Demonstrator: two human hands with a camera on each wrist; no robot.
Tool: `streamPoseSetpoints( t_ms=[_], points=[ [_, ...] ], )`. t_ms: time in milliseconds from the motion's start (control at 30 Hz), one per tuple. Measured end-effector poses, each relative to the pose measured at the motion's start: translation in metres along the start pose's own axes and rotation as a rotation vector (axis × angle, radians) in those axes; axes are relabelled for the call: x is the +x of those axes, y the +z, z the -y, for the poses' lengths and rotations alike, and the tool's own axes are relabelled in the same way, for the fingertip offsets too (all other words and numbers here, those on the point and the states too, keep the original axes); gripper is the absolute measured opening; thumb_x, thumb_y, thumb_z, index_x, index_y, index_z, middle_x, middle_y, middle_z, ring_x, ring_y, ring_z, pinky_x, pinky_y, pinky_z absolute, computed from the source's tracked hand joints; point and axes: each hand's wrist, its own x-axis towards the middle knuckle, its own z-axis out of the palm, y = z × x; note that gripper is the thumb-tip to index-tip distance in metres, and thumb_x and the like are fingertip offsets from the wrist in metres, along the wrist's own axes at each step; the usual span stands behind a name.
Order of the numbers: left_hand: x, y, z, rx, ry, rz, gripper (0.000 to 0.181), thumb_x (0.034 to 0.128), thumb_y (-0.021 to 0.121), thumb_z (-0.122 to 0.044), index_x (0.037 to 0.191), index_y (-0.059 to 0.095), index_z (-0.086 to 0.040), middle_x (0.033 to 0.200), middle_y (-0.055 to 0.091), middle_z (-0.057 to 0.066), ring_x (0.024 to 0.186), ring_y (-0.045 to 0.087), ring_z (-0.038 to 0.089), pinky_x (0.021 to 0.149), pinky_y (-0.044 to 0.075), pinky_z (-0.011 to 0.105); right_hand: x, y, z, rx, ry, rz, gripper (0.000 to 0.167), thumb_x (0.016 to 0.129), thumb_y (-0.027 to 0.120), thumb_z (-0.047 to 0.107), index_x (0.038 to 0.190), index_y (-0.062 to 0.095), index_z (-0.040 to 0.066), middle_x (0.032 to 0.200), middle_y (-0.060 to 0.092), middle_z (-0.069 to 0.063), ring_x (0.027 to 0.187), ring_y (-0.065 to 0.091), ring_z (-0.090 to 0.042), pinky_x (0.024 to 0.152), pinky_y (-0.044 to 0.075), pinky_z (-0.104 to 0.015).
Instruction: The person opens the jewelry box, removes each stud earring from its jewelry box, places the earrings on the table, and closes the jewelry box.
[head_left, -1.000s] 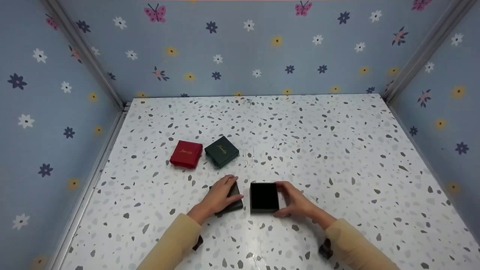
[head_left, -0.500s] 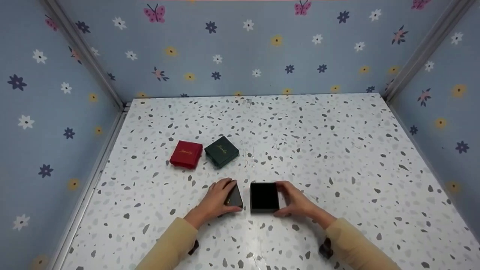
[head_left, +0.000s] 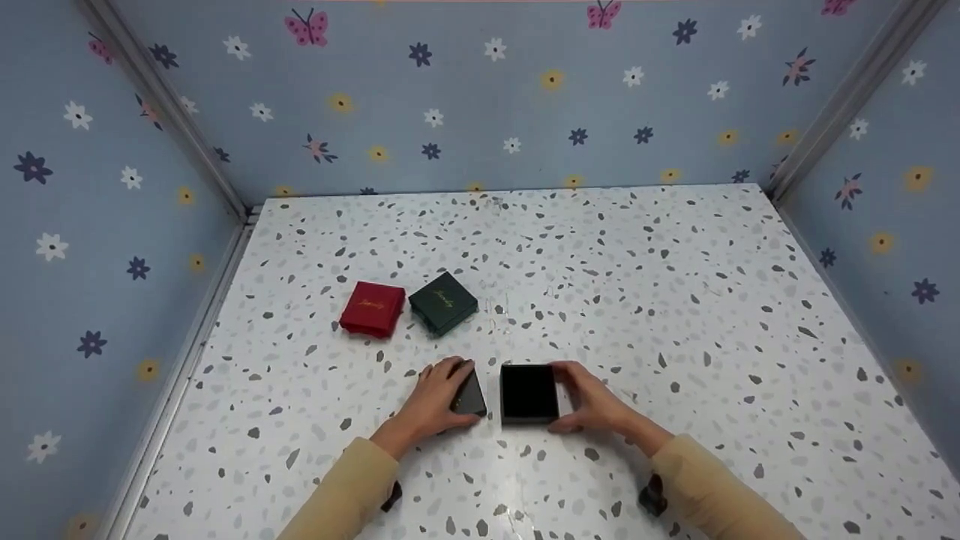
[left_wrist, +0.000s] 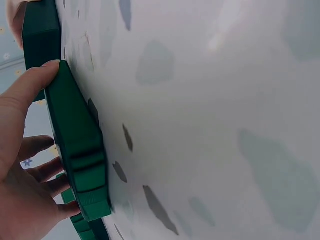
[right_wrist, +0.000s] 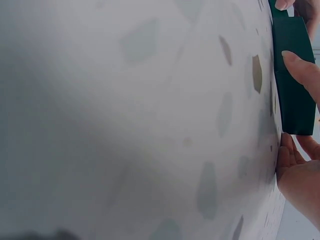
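Note:
In the head view a dark flat box piece (head_left: 470, 396) with faint gold marks lies under my left hand (head_left: 427, 405); the thumb grips its near edge and the fingers its far edge. The left wrist view shows this piece (left_wrist: 80, 135) as green, the thumb at its top end and the left hand (left_wrist: 25, 200) behind it. To its right, a small gap away, stands an open-topped box (head_left: 529, 394) with a black inside. My right hand (head_left: 596, 401) holds its right side, thumb near, fingers far. The right wrist view shows the box (right_wrist: 295, 100) dark green.
A red box (head_left: 373, 307) and a dark green box (head_left: 443, 302), both with gold lettering, sit side by side beyond the left hand. The speckled white table (head_left: 637, 300) is bounded by blue flowered walls (head_left: 495, 90) at the back and sides.
My left hand has shifted slightly back and left, its thumb moving from the top of the flat piece to its near edge. The right hand and open box have stayed put.

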Motion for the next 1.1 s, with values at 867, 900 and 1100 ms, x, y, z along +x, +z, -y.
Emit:
streamPoseSetpoints(
  t_ms=[867, 900, 1100],
  points=[
    [0.002, -0.008, -0.026, -0.09, 0.037, -0.117, 0.08, 0.0716, 0.07, -0.04, 0.135, 0.037, -0.004, 0.132, 0.033, 0.019, 0.119, 0.032, 0.032, 0.094, 0.029, 0.047, 0.0, -0.002, 0.009, 0.042, -0.05, 0.014, 0.084, 0.054, 0.081, -0.001, 0.122, 0.033, -0.014, 0.114, 0.049, -0.024, 0.106, 0.045, -0.038, 0.095, 0.029, -0.047],
    [0.002, -0.009, -0.027, -0.09, 0.043, -0.119, 0.08, 0.0718, 0.07, -0.04, 0.135, 0.036, -0.004, 0.132, 0.032, 0.019, 0.119, 0.032, 0.032, 0.094, 0.03, 0.047, 0.0, -0.002, 0.009, 0.041, -0.05, 0.013, 0.084, 0.054, 0.081, -0.001, 0.122, 0.033, -0.014, 0.114, 0.049, -0.024, 0.106, 0.045, -0.038, 0.095, 0.029, -0.047],
    [0.005, -0.007, -0.034, -0.094, 0.049, -0.097, 0.081, 0.0719, 0.07, -0.042, 0.137, 0.034, -0.008, 0.135, 0.03, 0.017, 0.121, 0.029, 0.031, 0.098, 0.025, 0.047, 0.0, -0.002, 0.009, 0.052, -0.035, 0.015, 0.085, 0.053, 0.081, -0.002, 0.123, 0.033, -0.014, 0.115, 0.049, -0.025, 0.109, 0.044, -0.038, 0.097, 0.027, -0.047]
  ],
)
